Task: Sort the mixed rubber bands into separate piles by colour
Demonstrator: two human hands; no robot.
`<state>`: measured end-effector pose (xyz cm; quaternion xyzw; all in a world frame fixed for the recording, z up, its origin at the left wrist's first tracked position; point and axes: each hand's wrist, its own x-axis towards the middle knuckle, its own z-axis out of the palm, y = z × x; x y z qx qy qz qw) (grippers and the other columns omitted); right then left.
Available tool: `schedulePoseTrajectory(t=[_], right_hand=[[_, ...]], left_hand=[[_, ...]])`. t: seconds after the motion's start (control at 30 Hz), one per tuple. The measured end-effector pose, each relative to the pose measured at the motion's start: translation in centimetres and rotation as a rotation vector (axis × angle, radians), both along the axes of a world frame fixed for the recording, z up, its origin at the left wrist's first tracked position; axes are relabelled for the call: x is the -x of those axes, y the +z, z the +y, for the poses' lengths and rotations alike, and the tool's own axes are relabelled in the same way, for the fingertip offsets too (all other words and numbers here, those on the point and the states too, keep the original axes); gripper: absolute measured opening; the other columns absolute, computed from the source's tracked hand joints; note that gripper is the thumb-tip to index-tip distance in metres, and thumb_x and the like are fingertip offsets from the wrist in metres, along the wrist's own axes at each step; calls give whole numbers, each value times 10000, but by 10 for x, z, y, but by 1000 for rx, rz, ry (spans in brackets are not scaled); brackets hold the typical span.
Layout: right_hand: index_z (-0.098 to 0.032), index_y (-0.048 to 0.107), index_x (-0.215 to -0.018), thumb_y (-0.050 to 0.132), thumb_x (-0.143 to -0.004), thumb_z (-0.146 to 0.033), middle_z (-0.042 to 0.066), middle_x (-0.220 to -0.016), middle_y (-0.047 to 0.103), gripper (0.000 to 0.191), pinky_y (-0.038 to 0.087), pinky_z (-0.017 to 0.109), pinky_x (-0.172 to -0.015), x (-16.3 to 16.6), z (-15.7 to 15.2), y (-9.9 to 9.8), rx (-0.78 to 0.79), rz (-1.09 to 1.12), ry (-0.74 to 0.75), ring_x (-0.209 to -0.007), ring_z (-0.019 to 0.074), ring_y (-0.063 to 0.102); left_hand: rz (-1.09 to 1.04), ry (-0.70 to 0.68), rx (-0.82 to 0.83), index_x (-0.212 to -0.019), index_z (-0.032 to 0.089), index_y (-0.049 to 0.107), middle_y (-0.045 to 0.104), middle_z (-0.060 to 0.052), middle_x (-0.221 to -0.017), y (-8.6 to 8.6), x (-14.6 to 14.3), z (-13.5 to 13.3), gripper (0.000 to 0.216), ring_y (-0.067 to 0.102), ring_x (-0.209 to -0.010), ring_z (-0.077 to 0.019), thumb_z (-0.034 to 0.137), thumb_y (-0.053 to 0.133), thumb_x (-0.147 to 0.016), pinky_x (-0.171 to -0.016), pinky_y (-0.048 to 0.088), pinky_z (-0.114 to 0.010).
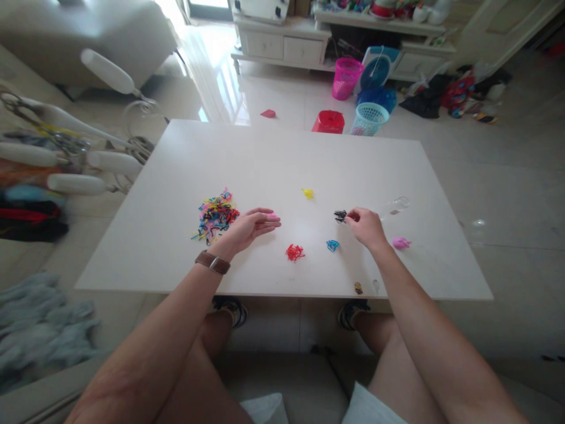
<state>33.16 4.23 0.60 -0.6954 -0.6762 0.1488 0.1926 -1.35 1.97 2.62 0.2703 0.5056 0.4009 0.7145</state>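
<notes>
A mixed pile of small coloured rubber bands (214, 215) lies on the white table (273, 159). My left hand (249, 227) rests just right of that pile, fingers stretched out, with something pink at the fingertips. Small sorted heaps lie apart: yellow bands (308, 192), red bands (295, 252), blue bands (332, 245), pink bands (401, 242) and black bands (340, 216). My right hand (366, 227) has its fingers pinched together at the black heap, touching it.
A clear plastic bag (397, 205) lies right of the black heap. Beyond the table stand a red tub (329, 122), a teal basket (369, 118) and a pink basket (345, 78). A drying rack (75, 150) with clothes stands at the left. My knees are under the near edge.
</notes>
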Motion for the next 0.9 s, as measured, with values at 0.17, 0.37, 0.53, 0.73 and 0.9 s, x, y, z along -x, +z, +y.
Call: schedulePoseTrajectory(t=[0.17, 0.37, 0.53, 0.73, 0.9], right_hand=[[-205, 717, -772, 630, -804, -258, 50, -753, 720, 106, 432, 307, -686, -14, 2, -12, 30, -44, -33, -699, 193, 619], [-180, 721, -918, 610, -808, -296, 79, -834, 732, 196, 465, 314, -699, -16, 9, -23, -30, 11, -57, -686, 188, 620], [-171, 700, -951, 582, -792, -271, 86, -878, 735, 222, 484, 320, -702, -3, 8, -14, -88, 63, -64, -674, 181, 621], [-191, 693, -944, 601, -779, -274, 60, -869, 731, 207, 489, 316, -705, 25, 5, -1, -73, 127, -6, -695, 178, 635], [-190, 694, -897, 587, -793, -280, 57, -877, 719, 174, 495, 319, -728, 34, 3, 0, -71, 147, 61, -699, 173, 635]], left_hand=[[216, 273, -98, -949, 123, 636, 744, -122, -919, 3, 48, 9, 205, 745, -816, -199, 118, 588, -750, -772, 590, -307], [520, 487, -111, -892, 157, 608, 725, -80, -868, -1, 88, 8, 195, 700, -697, -155, 148, 568, -701, -578, 519, -224], [756, 445, -120, -933, 150, 650, 740, -85, -906, -7, 109, 6, 252, 693, -722, -164, 180, 568, -696, -611, 526, -246], [1124, 303, -140, -932, 135, 753, 752, -83, -870, -17, 131, 4, 296, 689, -770, -191, 238, 648, -675, -648, 507, -252], [1288, 164, -100, -930, 126, 782, 766, -89, -902, -12, 134, -1, 293, 687, -803, -203, 203, 664, -673, -693, 501, -260]])
